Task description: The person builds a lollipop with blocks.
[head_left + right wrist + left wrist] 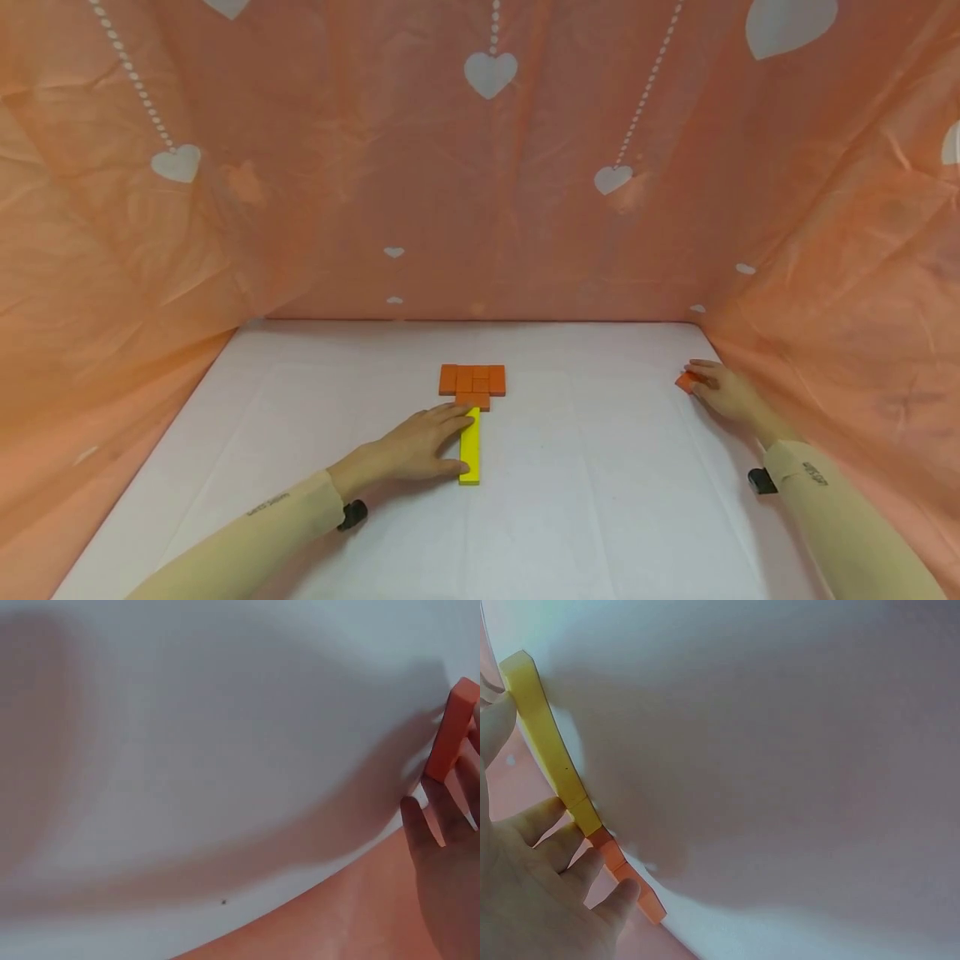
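In the head view, my left hand reaches across to a long yellow strip lying lengthwise on the table. Thumb and fingers are spread along its left side, fingertips touching it. A seam crosses the yellow strip in the left wrist view. Its far end meets a flat, T-shaped group of orange blocks, where several pieces fit edge to edge. Far to the right, my right hand pinches a single orange block. That orange block shows as a short rectangular bar in the right wrist view, with fingers along one side.
A white cloth with faint creases covers the table. Orange curtains printed with white hearts hang behind and at both sides. The right one stands close to my right forearm.
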`<action>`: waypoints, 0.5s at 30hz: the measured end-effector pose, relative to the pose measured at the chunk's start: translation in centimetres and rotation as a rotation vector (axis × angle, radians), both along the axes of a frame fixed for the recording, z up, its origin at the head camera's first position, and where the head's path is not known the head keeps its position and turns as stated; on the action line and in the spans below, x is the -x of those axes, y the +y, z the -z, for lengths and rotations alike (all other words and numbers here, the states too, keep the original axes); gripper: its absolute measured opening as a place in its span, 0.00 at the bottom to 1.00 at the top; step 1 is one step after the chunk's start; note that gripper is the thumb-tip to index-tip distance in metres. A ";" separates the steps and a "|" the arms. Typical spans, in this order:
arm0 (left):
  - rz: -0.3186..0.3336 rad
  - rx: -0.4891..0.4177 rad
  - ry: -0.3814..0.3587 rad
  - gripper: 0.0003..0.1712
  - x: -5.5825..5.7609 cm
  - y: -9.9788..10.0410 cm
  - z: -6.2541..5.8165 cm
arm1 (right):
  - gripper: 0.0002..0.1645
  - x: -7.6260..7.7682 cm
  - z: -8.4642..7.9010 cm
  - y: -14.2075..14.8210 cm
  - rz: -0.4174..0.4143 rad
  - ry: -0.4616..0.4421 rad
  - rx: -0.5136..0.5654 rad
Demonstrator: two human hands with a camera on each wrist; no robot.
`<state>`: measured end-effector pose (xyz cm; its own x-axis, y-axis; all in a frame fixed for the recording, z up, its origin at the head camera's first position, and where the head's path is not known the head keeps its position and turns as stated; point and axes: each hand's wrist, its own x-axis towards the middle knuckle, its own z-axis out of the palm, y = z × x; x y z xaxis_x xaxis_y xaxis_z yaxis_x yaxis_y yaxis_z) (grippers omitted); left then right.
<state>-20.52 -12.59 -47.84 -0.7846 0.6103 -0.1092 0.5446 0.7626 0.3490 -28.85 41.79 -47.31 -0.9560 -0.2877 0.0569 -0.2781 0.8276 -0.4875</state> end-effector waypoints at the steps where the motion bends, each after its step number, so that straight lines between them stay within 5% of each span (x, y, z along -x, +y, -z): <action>1: 0.001 -0.001 -0.001 0.44 0.0 0.0 -0.1 | 0.26 -0.1 0.0 0.0 -0.002 0.003 0.005; 15: 0.001 -0.010 -0.009 0.44 0.0 0.0 0.0 | 0.22 -0.9 0.3 -0.1 -0.022 0.060 -0.008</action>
